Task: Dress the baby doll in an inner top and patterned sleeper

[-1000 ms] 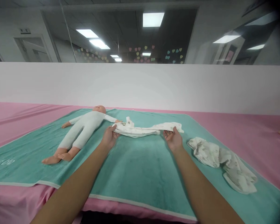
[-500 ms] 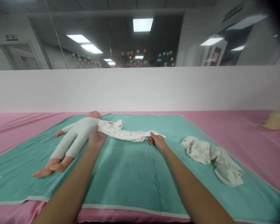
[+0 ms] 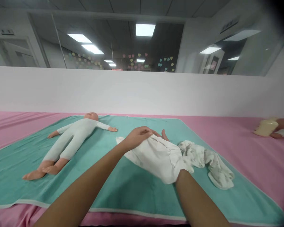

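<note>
A white baby garment [image 3: 156, 157] hangs over my right forearm and hides most of my right hand [image 3: 164, 135]. From its far end that hand's fingers stick out, spread apart. My left hand [image 3: 140, 136] is closed on the garment's upper edge, near the right fingertips. To the left, a baby doll [image 3: 79, 130] in a pale bodysuit lies on its back, arms out, apart from both hands. A second, crumpled baby garment [image 3: 210, 160] with a small print lies to the right, partly behind the one on my arm.
A teal blanket [image 3: 101, 186] with a white border covers the pink table surface [image 3: 229, 132]. Far right, a cream-coloured object [image 3: 266, 126] stands beside part of another doll [image 3: 282, 127]. A white wall [image 3: 132, 91] with a window above it borders the back.
The garment has left the doll's side and moved right, and its plain side now shows. My right forearm is now inside it. My left hand has moved right, uncovering the doll's arm.
</note>
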Tool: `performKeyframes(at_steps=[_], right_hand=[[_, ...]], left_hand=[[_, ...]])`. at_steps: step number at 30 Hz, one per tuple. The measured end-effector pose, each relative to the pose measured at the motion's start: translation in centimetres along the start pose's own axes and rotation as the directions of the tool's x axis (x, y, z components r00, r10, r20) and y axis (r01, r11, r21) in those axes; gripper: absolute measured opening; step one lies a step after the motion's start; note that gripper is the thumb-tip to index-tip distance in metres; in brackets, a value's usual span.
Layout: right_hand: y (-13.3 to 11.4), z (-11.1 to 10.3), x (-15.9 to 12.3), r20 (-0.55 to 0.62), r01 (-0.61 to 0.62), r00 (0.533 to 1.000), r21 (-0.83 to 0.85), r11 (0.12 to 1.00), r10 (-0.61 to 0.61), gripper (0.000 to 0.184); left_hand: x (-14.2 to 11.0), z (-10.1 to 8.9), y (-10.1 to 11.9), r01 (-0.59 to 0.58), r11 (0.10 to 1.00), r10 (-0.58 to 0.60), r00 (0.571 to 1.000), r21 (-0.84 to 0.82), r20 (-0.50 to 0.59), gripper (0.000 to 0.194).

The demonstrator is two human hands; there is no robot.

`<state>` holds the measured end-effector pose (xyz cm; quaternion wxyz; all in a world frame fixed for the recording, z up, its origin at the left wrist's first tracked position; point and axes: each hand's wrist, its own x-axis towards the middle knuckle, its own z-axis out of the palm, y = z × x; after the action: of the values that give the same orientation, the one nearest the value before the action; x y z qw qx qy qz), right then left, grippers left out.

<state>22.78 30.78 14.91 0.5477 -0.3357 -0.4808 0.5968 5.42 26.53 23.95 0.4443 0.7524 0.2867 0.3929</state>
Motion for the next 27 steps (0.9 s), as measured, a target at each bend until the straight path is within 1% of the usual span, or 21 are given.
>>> performKeyframes(at_steps=[1,2,4,5,7,9,10,11,13,14,15,16,17,18,19,20,21,22,24,26,27], right_hand=[[0.1,-0.6,0.1,0.057,-0.049,0.997,0.020,0.999,0.048,0.069],[0.1,-1.2,0.3,0.116,-0.093,0.989,0.036,0.995,0.088,0.067],[0.4,-2.3,0.9,0.202,-0.137,0.971,0.041,0.990,0.126,0.064],[0.6,-2.6,1.2,0.219,-0.134,0.968,0.021,0.991,0.126,0.064],[0.8,-3.0,2.0,0.239,-0.116,0.963,-0.041,0.992,0.122,0.066],[1.0,-3.1,2.6,0.232,-0.097,0.966,-0.102,0.990,0.118,0.072],[1.1,-3.0,2.9,0.236,-0.081,0.966,-0.109,0.991,0.105,0.078],[1.2,-2.9,3.0,0.255,-0.061,0.963,-0.095,0.994,0.084,0.083],[1.2,-2.4,2.6,0.340,-0.046,0.938,-0.053,0.998,0.061,0.091],[1.2,-2.1,2.3,0.385,-0.049,0.921,-0.053,0.997,0.066,0.091],[1.1,-1.6,1.8,0.417,-0.054,0.905,-0.076,0.996,0.081,0.088],[1.0,-1.1,1.3,0.437,-0.061,0.893,-0.128,0.990,0.111,0.084],[0.8,-0.6,0.7,0.447,-0.062,0.882,-0.207,0.976,0.151,0.079],[0.6,0.0,0.3,0.453,-0.055,0.870,-0.307,0.950,0.196,0.075],[0.4,0.6,-0.1,0.457,-0.038,0.855,-0.414,0.909,0.244,0.073],[0.1,1.3,-0.5,0.462,-0.014,0.837,-0.518,0.855,0.293,0.073],[-0.1,1.9,-0.7,0.465,0.016,0.818,-0.609,0.793,0.340,0.074],[-0.3,2.4,-0.9,0.463,0.051,0.802,-0.682,0.730,0.377,0.075],[-0.4,3.4,-1.3,0.457,0.120,0.786,-0.774,0.622,0.417,0.076],[-0.3,4.2,-2.0,0.438,0.169,0.796,-0.824,0.541,0.418,0.073],[-0.2,4.5,-2.5,0.421,0.183,0.813,-0.841,0.508,0.403,0.071]], left_hand=[[-0.1,-0.4,-1.7,0.007,1.000,-0.004,0.993,0.021,-0.121,0.021],[-0.4,-0.9,-3.6,0.045,0.997,-0.032,0.982,0.064,-0.189,0.022],[-1.1,-2.1,-7.1,0.178,0.976,-0.152,0.970,0.129,-0.192,0.030],[-1.6,-2.6,-8.7,0.224,0.963,-0.186,0.956,0.152,-0.227,0.033],[-2.7,-3.2,-11.1,0.237,0.942,-0.181,0.955,0.237,-0.237,0.050],[-3.4,-3.6,-12.5,0.211,0.924,-0.142,0.964,0.320,-0.225,0.066],[-3.5,-3.7,-12.9,0.206,0.913,-0.129,0.965,0.353,-0.231,0.068],[-3.5,-3.9,-13.2,0.213,0.900,-0.120,0.960,0.382,-0.252,0.064],[-3.4,-4.3,-13.4,0.251,0.868,-0.113,0.940,0.429,-0.323,0.039],[-3.3,-4.6,-13.4,0.276,0.854,-0.110,0.924,0.441,-0.365,0.025],[-3.2,-5.0,-13.4,0.300,0.849,-0.108,0.904,0.435,-0.413,0.016],[-3.2,-5.3,-13.2,0.319,0.856,-0.107,0.879,0.407,-0.466,0.016],[-3.2,-5.7,-13.0,0.333,0.877,-0.108,0.839,0.347,-0.533,0.018],[-3.2,-6.1,-12.7,0.331,0.911,-0.119,0.785,0.248,-0.608,0.019],[-3.2,-6.5,-12.3,0.295,0.949,-0.145,0.727,0.115,-0.671,0.019],[-3.3,-6.8,-12.0,0.224,0.974,-0.185,0.682,-0.040,-0.707,0.019],[-3.3,-7.1,-11.6,0.129,0.972,-0.231,0.660,-0.195,-0.715,0.020],[-3.3,-7.2,-11.2,0.033,0.942,-0.273,0.659,-0.335,-0.701,0.024],[-3.3,-7.2,-10.5,-0.090,0.849,-0.318,0.700,-0.520,-0.640,0.030],[-3.3,-6.9,-9.7,-0.129,0.797,-0.330,0.726,-0.590,-0.604,0.030],[-3.3,-6.7,-9.4,-0.131,0.784,-0.327,0.744,-0.607,-0.583,0.029]])
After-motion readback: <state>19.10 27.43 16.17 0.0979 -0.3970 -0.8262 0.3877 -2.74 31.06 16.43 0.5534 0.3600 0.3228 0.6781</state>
